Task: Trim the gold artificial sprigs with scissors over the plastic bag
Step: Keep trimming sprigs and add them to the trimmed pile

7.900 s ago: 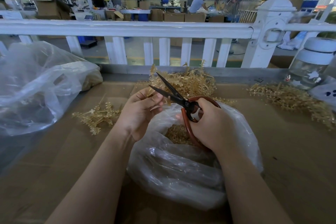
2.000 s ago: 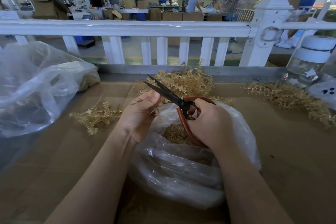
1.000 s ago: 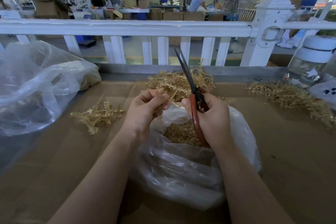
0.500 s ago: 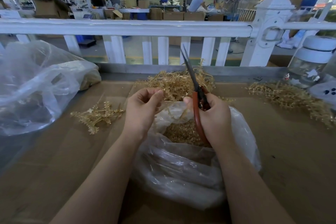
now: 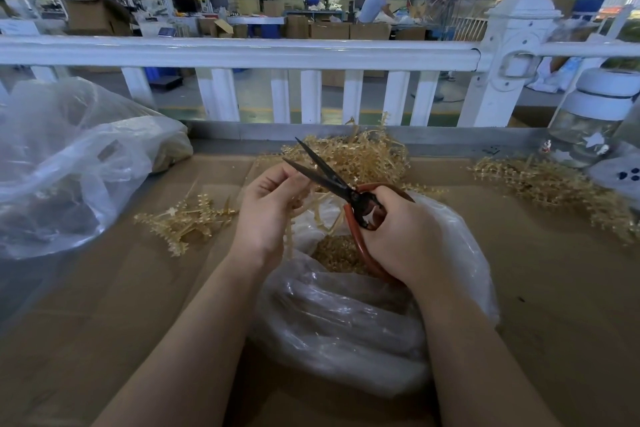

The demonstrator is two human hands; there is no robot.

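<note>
Head view, item one?
— Left hand (image 5: 268, 210): fingertips pinched on a thin gold sprig (image 5: 313, 203), its stems trailing down toward the open mouth of the plastic bag (image 5: 346, 322).

— Item two?
— Right hand (image 5: 403, 236): curled closed around the red handles of the scissors (image 5: 341, 189). Dark blades parted, pointing up and away toward the left hand's fingertips, just beside the pinched sprig.

— Bag contents?
— Gold trimmings (image 5: 337, 253) heaped inside, directly below and between both hands. Bag lies on the cardboard-covered worktop (image 5: 554, 288), under both wrists.

— Other stock?
— Loose pile of gold sprigs (image 5: 363, 156) just beyond the hands, behind the blades. Small bunch (image 5: 183, 218) to the left of the left hand. Long spread of sprigs (image 5: 554, 184) well to the right of the right hand. Large clear bag (image 5: 69, 163), far left. Glass jar with white lid (image 5: 595, 121), far right.

— Backdrop?
— White railing (image 5: 242, 54) beyond the worktop's far edge.
</note>
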